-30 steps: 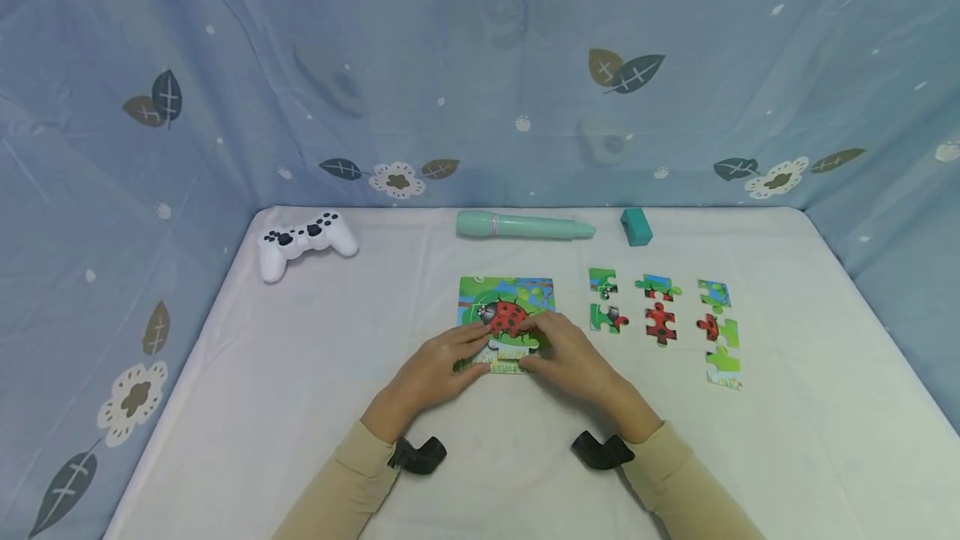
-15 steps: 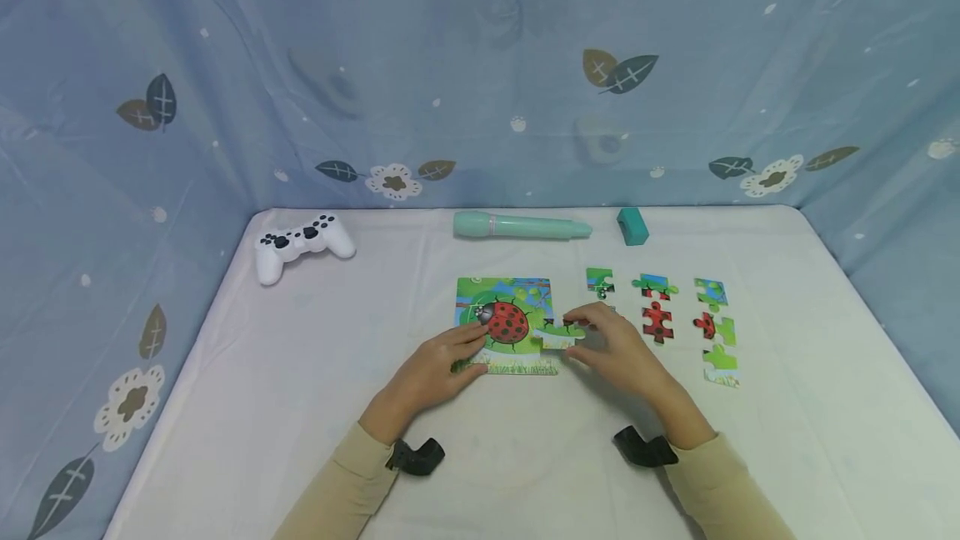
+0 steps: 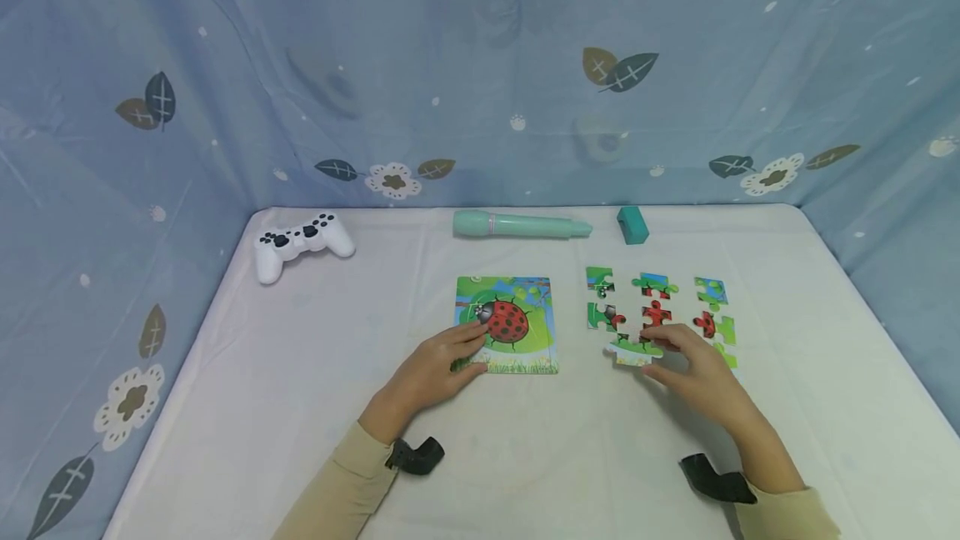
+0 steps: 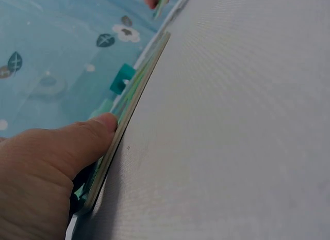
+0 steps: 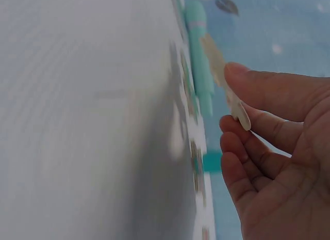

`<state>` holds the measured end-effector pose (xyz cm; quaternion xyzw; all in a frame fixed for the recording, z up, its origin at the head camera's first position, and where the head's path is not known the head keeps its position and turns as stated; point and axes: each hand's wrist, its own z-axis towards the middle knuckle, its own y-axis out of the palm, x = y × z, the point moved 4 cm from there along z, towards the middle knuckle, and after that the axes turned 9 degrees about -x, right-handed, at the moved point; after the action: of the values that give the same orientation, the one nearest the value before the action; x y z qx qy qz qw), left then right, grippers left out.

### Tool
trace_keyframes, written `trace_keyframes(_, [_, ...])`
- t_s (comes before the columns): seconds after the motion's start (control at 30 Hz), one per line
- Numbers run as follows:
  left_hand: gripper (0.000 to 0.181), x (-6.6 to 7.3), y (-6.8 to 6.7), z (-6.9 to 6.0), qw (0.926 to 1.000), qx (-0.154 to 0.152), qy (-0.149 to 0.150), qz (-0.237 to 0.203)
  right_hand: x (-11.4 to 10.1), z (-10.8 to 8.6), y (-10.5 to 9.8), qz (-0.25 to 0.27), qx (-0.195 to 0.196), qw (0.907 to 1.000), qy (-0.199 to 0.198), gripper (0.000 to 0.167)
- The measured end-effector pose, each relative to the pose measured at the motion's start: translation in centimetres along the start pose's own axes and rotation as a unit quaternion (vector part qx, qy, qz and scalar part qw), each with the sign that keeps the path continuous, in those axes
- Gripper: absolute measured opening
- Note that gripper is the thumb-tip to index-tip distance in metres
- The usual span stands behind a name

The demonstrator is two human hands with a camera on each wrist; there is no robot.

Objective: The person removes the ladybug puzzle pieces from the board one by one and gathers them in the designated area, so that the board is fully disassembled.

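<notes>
My left hand rests on the left side of a square puzzle board printed with a red ladybug. In the left wrist view my thumb lies along the board's edge. Off to the right, my right hand pinches a green-and-white puzzle piece between thumb and fingers, held above the table. The right wrist view shows this jigsaw piece edge-on. Near it lie several loose pieces, among them a red one and a green-and-red one; some at the right are partly hidden by my hand.
A white game controller lies at the far left of the white table. Along the back are a mint-green pen-shaped object and a small teal block. A patterned blue cloth hangs behind.
My right hand has lifted the puzzle piece off the board and carried it right, to the front of the loose pieces. My left hand has stayed on the board.
</notes>
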<state>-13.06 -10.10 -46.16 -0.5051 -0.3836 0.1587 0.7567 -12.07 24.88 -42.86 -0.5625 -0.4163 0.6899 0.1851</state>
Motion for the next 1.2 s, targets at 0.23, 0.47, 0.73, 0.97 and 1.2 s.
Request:
trace_keyframes(0.23, [0.048, -0.1, -0.2, 0.0, 1.0, 0.002, -0.002, 0.003, 2.3, -1.7, -1.2, -0.002, 0.002, 0.9994, 0.033, 0.044])
trace_keyframes(0.47, [0.047, 0.0, -0.3, -0.1, 1.0, -0.002, -0.008, -0.004, 3.4, -2.1, -1.1, -0.008, 0.0, 0.9999, 0.015, 0.043])
trace_keyframes(0.73, [0.047, 0.1, -0.4, 0.0, 0.9997, 0.005, -0.006, -0.024, 3.1, -1.9, -1.0, -0.03, -0.013, 0.9992, 0.023, 0.042])
trace_keyframes(0.97, [0.046, 0.2, -0.4, -0.1, 0.9996, 0.01, -0.002, -0.025, 3.2, -1.9, -0.7, -0.049, -0.02, 0.9981, 0.032, 0.043])
trace_keyframes(1.2, [0.047, 0.1, -0.2, -0.1, 0.9996, 0.007, -0.002, -0.026, 2.7, -1.9, -0.7, -0.02, 0.003, 0.9996, 0.021, 0.045])
